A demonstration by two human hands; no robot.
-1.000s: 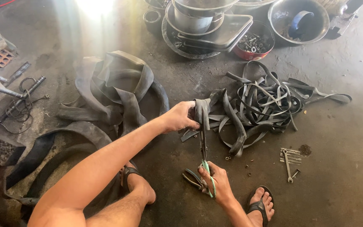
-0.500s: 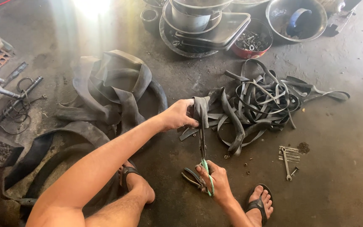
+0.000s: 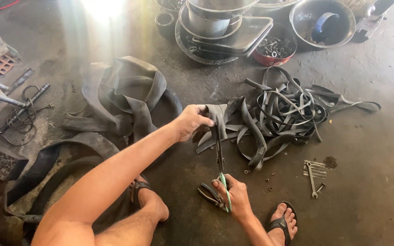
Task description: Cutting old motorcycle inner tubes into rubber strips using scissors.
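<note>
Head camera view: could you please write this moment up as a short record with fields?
setting: concrete floor of a workshop, person crouching in sandals
left hand: left hand grips the top of a rubber strip, holding it up
right hand: right hand works green-handled scissors, blades pointing up along the strip
cut pieces: pile of rubber strips to the right
uncut stock: large inner tubes to the left
nearby: wrench, metal bowls, red bowl of bolts
</note>
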